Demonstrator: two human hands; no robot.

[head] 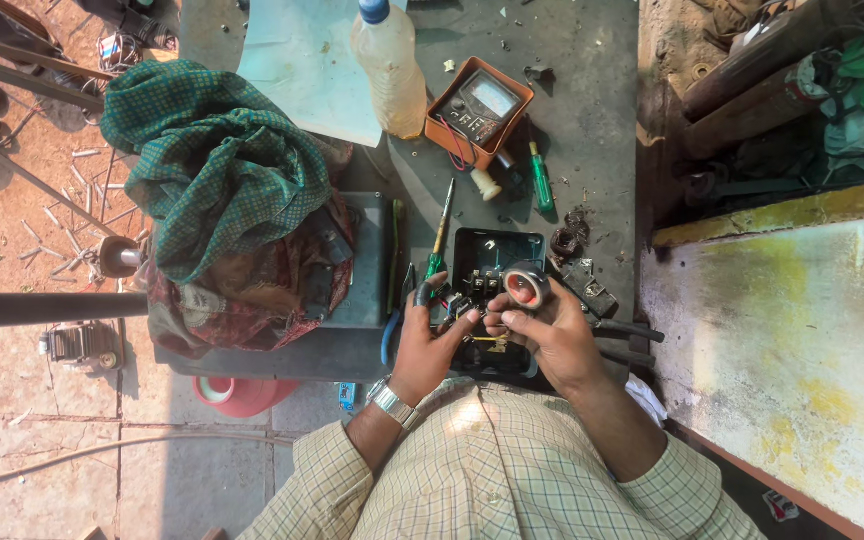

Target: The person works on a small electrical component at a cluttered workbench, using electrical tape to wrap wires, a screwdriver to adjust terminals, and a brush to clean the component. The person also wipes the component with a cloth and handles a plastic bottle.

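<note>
Item count, head view:

- Hands: two, a left hand [430, 335] and a right hand [550, 340].
- Tape roll [526, 284]: one, grey.
- Black electrical box [497, 245]: one.
- Screwdrivers: two, both green-handled, one long [439, 240] and one short [542, 182].
- Multimeter [479, 106] in orange case: one.
- Plastic bottle [390, 62]: one.
- Green checked cloth [217, 160]: one.
- Wristwatch [389, 400]: one.
- Red round container [237, 393] below the desk [592, 90]: one.
- Pliers [622, 338] with dark handles: one pair, partly hidden.
</note>
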